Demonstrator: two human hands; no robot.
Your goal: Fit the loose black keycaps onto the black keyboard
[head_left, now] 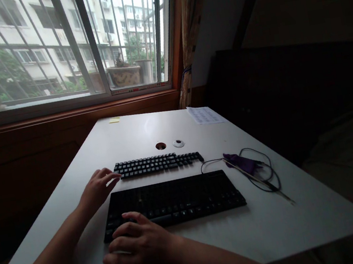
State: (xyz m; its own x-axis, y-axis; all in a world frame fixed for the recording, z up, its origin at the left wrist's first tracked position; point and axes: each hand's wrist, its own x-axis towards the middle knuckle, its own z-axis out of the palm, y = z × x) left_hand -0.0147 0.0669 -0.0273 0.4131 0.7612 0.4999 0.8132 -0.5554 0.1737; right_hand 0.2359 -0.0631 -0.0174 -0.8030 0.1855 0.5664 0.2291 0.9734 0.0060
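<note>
On the white table (168,122) lies a black keyboard (180,196), its upper part dark with few key tops showing and a row of keycaps along the front edge. Behind it, loose black keycaps (148,165) are laid out in rows. At the left end of these rows is my left hand (100,188), thumb and index finger closed together at an end keycap (118,176). My right hand (144,246) is over the keyboard's front left corner, fingers apart and slightly bent, with nothing visible in them. Its thumb is hidden.
Right of the keyboard lie a coiled black cable (271,166), a purple cloth (243,163) and a thin stick-like tool (257,179). Behind the keycaps are a cable hole (161,146) and its round cover (178,143). Printed paper (206,115) and yellow notes (114,120) lie at the back.
</note>
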